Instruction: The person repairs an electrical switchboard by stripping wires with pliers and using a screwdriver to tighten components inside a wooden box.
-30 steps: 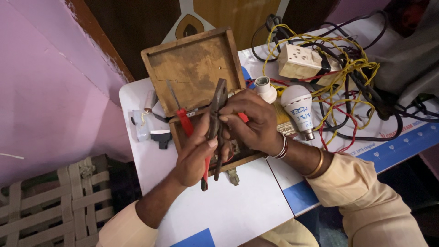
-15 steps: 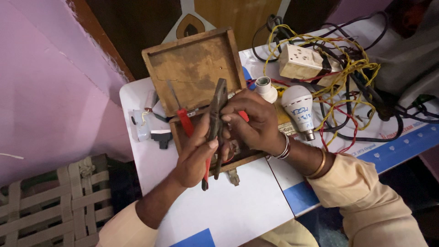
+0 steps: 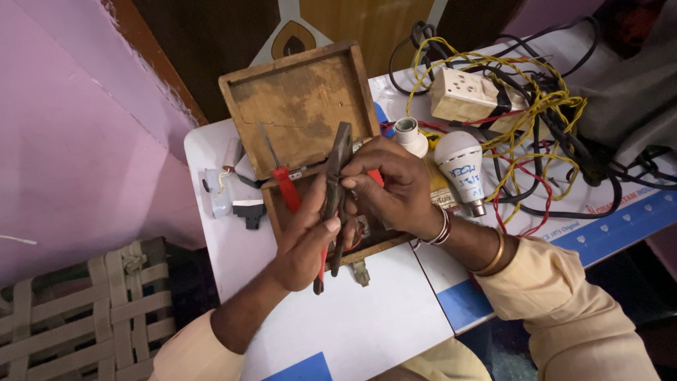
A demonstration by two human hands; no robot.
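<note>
The white table (image 3: 367, 331) carries everything, and on it an open wooden box (image 3: 300, 106) stands with its lid raised toward the wall. To the right lies a tangle of yellow, red and black wires (image 3: 543, 134) around a cream socket block (image 3: 469, 95), with a white bulb (image 3: 462, 166) and a small white lamp holder (image 3: 409, 134) just beside the box. A screwdriver with a red handle (image 3: 282, 180) leans across the box's front edge.

The pliers (image 3: 335, 190) are held above the open box, nose pointing up toward the lid, handles pointing down toward the person. They look like steel, so probably stiff, fairly heavy for their size and not fragile; the bare metal near the joint would likely be slippery, and the sleeved handles are the surer place to hold.

The left hand (image 3: 303, 243) comes up from below, forearm angled in from the lower left, palm turned inward, its fingers wrapped shut around the handles with the thumb pressed near the joint. The right hand (image 3: 391, 190) reaches in from the lower right with a bent wrist that bears bangles, fingertips pinched together at the pliers' upper part; whether something small sits between them cannot be told
</note>
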